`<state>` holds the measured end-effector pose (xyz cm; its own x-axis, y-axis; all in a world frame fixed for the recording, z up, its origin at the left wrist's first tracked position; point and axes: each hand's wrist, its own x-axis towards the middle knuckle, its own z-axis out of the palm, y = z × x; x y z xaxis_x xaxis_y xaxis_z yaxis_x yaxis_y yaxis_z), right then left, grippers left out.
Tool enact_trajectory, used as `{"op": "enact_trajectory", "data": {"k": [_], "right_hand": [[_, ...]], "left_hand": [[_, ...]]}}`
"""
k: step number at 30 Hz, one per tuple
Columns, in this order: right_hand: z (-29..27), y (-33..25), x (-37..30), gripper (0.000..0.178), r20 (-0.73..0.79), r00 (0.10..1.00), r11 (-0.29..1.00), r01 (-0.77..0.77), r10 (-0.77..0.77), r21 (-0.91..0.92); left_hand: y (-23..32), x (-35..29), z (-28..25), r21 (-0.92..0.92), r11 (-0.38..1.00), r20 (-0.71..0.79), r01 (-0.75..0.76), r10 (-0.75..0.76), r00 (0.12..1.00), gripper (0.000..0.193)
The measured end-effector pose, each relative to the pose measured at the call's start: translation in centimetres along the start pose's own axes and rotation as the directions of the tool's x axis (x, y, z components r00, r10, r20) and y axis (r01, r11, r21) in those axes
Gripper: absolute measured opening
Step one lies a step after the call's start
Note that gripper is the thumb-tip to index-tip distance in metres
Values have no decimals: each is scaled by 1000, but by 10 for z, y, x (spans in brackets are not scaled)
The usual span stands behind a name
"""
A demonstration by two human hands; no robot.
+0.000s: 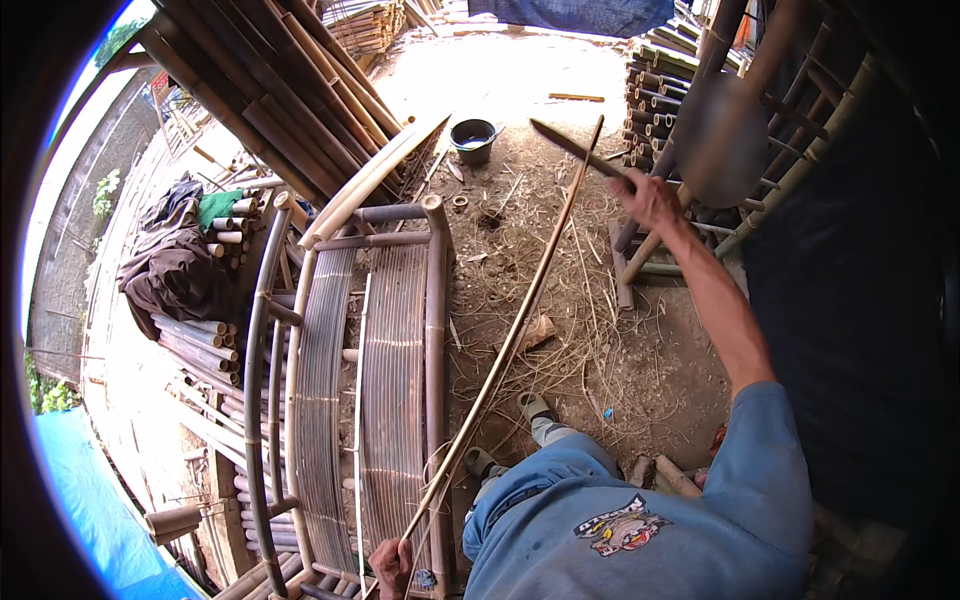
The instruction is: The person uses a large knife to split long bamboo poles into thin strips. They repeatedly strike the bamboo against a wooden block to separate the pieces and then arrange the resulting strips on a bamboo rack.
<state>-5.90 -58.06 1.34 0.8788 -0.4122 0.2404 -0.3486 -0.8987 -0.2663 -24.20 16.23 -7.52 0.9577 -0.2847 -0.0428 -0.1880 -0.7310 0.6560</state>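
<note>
My left hand, low in the picture by the near end of a bamboo bench, is closed around a long thin bamboo strip. The strip slants up and away to the right. My right hand, on an outstretched arm, grips the handle of a machete. Its dark blade points to the upper left and crosses the strip near the far end; whether they touch I cannot tell. The bamboo bench, with a slatted seat, stands at my left.
A dark bucket stands on the dirt floor beyond the bench. Bamboo shavings litter the ground. Long dark poles lean at the upper left; cut poles are stacked at the upper right, near a bamboo frame.
</note>
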Motion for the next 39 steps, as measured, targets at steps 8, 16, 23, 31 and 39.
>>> {"op": "enact_trajectory", "data": {"k": [8, 16, 23, 31, 39], "right_hand": [[-106, 89, 41, 74, -66, 808, 810, -587, 586, 2], [23, -120, -81, 73, 9, 999, 933, 30, -35, 358], [65, -233, -162, 64, -214, 846, 797, 533, -489, 284], [54, -223, -141, 69, 125, 931, 883, 275, -343, 380], [60, -98, -58, 65, -102, 976, 974, 200, -190, 103]], "left_hand": [[-30, -29, -4, -90, 983, 16, 161, -161, 987, 24], [168, 185, 33, -623, 620, 518, 478, -131, 845, 35], [195, 230, 61, -572, 793, 302, 207, -31, 953, 31], [197, 197, 51, -518, 824, 284, 232, -90, 954, 30], [159, 114, 21, -447, 854, 348, 267, -109, 931, 26]]}}
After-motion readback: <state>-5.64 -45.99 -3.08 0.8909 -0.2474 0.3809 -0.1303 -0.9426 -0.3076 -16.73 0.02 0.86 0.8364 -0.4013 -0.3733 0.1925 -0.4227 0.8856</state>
